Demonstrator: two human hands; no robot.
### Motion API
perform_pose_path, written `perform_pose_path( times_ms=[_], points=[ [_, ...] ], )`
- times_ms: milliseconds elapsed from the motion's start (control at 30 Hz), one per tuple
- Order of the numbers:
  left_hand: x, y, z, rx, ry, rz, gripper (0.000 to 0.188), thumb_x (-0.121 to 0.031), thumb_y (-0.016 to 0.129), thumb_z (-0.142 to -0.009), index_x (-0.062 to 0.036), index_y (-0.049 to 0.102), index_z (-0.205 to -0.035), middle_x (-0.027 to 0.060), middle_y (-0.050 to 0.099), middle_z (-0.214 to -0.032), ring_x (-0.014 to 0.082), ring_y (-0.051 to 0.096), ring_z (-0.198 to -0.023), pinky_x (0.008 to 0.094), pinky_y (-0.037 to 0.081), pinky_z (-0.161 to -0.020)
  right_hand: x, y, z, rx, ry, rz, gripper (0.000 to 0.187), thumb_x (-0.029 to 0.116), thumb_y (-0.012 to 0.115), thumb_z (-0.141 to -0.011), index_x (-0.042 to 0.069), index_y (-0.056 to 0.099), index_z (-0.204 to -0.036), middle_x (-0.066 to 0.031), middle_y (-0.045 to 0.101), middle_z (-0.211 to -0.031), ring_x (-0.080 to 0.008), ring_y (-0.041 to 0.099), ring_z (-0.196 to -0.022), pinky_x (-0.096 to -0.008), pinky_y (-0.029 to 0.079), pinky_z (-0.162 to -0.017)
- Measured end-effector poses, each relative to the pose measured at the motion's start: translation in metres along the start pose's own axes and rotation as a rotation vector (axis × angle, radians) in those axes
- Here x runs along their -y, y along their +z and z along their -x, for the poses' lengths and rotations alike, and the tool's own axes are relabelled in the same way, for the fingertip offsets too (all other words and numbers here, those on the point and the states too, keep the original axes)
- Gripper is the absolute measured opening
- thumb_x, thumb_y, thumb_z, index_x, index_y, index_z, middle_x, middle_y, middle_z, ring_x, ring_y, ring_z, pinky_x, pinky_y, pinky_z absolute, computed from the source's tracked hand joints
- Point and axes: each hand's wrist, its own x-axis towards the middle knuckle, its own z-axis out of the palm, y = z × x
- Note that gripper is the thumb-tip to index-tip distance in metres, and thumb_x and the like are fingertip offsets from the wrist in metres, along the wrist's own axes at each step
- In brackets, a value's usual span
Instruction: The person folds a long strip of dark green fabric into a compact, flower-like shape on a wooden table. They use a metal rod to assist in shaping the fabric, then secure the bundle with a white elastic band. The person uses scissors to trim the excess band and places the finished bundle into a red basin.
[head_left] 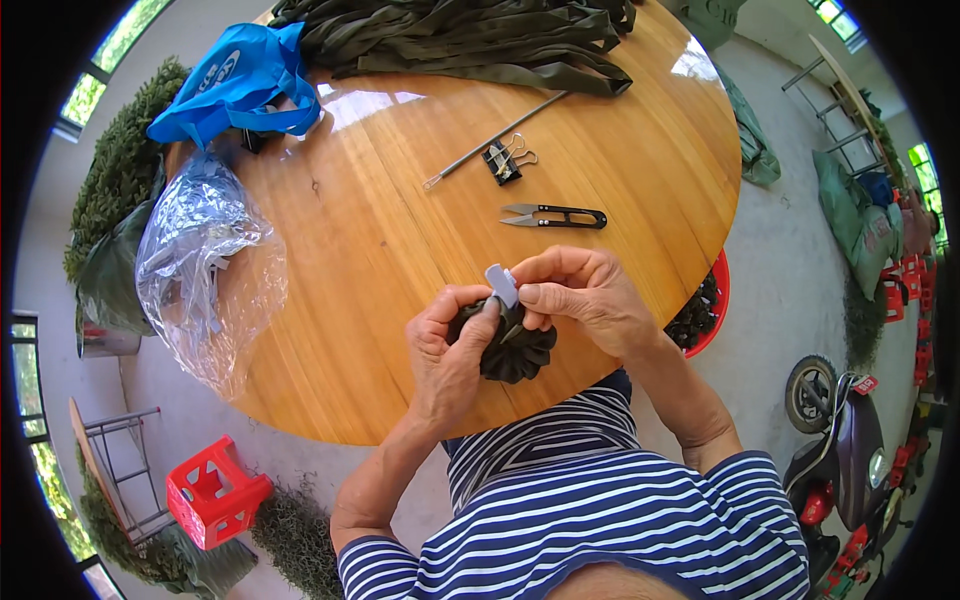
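Here, left hand (447, 340): thumb and fingers bent close on the gathered dark cloth (522, 358), thumb tip by the lower end of a white tag (501, 284).
Right hand (578, 292): thumb and forefinger pinched together at the tag's right side.
Gathered dark cloth: between the hands, near the wooden table's (350, 230) front edge.
Beyond the hands: snips (555, 216), binder clips (503, 162), a thin metal rod (490, 141).
Table's far side: heaped dark green strips (470, 40).

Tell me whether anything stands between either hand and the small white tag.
Nothing visible does. The left hand and right hand both touch the white tag, by the dark gathered fabric; the snips lie apart, beyond them.
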Motion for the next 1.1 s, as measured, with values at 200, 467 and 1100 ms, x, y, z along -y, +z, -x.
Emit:
perform_pose_path(
  times_ms=[200,467,1100],
  points=[
    [0.007,0.0,0.001,-0.016,0.009,0.007,0.013,-0.01,0.057,-0.086,-0.0018,0.059,-0.095,-0.0007,0.06,-0.083,0.004,0.054,-0.075,0.0184,0.044,-0.068,-0.017,0.0,0.0,-0.085,-0.228,0.248,0.012,0.005,0.064,-0.081,0.001,0.061,-0.092,-0.002,0.062,-0.079,-0.004,0.054,-0.061,-0.0159,0.044,-0.053],
    [0.004,0.005,0.002,-0.041,-0.085,0.307,0.013,-0.009,0.055,-0.086,-0.0013,0.057,-0.097,0.0023,0.06,-0.084,0.0069,0.056,-0.075,0.0201,0.044,-0.07,-0.019,0.003,-0.009,-0.033,0.005,-0.276,0.014,0.012,0.058,-0.086,-0.001,0.062,-0.09,-0.0039,0.061,-0.073,-0.0036,0.049,-0.046,-0.0146,0.038,-0.043],
    [-0.005,0.012,0.005,-0.06,0.104,-0.248,0.011,-0.007,0.056,-0.084,0.0017,0.059,-0.088,0.0001,0.056,-0.075,0.0047,0.05,-0.067,0.0188,0.042,-0.061,-0.01,0.008,0.002,0.0,-0.002,0.167,0.023,0.012,0.054,-0.089,-0.005,0.06,-0.104,-0.0029,0.059,-0.07,-0.0052,0.053,-0.051,-0.0175,0.045,-0.047]
  ],
)
